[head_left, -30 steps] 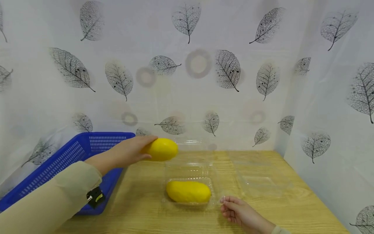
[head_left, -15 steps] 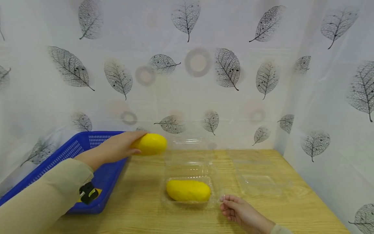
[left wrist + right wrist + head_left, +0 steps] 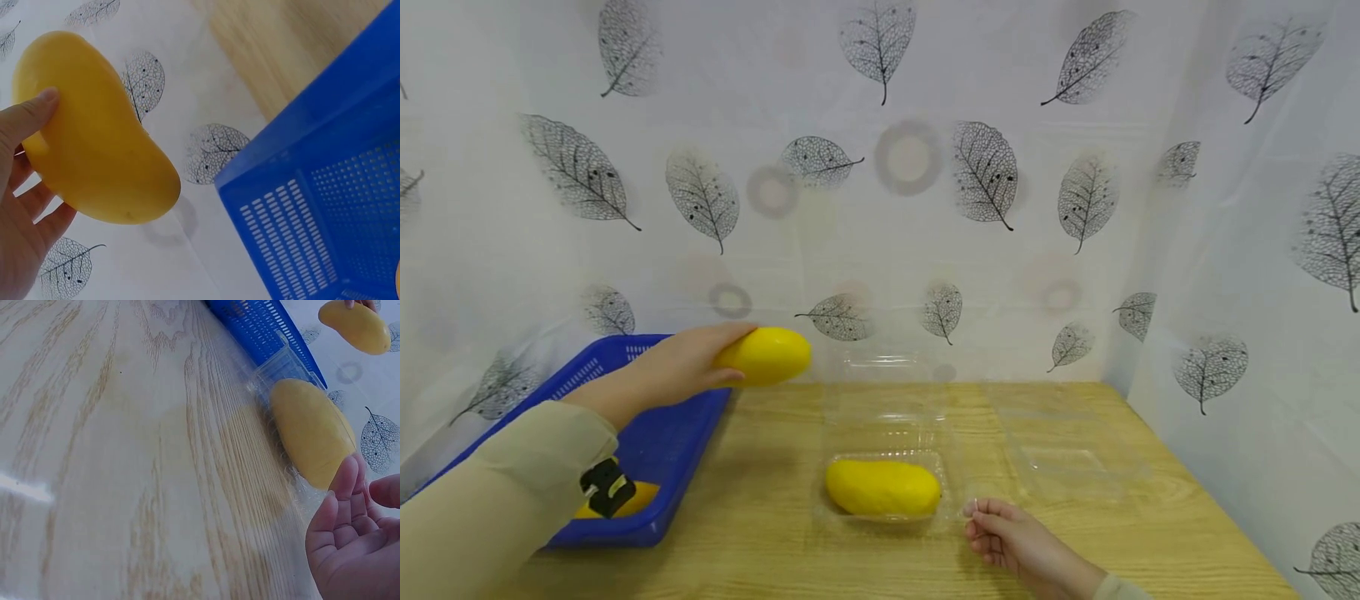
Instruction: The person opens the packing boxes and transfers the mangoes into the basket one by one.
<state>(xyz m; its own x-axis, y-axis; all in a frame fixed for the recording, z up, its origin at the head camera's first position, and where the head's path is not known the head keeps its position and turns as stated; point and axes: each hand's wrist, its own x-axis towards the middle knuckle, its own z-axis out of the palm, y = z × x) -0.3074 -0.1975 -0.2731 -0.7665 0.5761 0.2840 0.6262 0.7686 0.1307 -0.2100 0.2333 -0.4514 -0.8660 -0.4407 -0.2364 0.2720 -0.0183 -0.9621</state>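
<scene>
Pale wood-grained tabletop point(image 3: 760, 567) runs back from the near edge of the head view toward a leaf-printed sheet point(image 3: 880, 258). Nearest, the right hand point(image 3: 1026, 542) lies low with its fingers curled, thumb and forefinger seeming to pinch the near right corner of a clear container point(image 3: 943, 471), probably to steady so light a shell; the thin plastic there is hard to make out. At the near left, an orange-yellow thing point(image 3: 638, 498) sits in the blue basket point(image 3: 677, 467), partly hidden by a black device point(image 3: 608, 487) at the left wrist. One yellow mango point(image 3: 882, 488) lies sideways in the container, a direction that likely suits its long hollow. Farther back, the left arm reaches over the basket, and the left hand point(image 3: 688, 362) grips a second yellow mango point(image 3: 767, 356) by one end, thumb on one face, fingers behind, so the other end juts free to the right, in the air and well apart from the container. Beyond, the clear lid point(image 3: 883, 392) stands raised, presumably on a hinge, baring the hollow from above; another clear container point(image 3: 1075, 462) rests farther right.
</scene>
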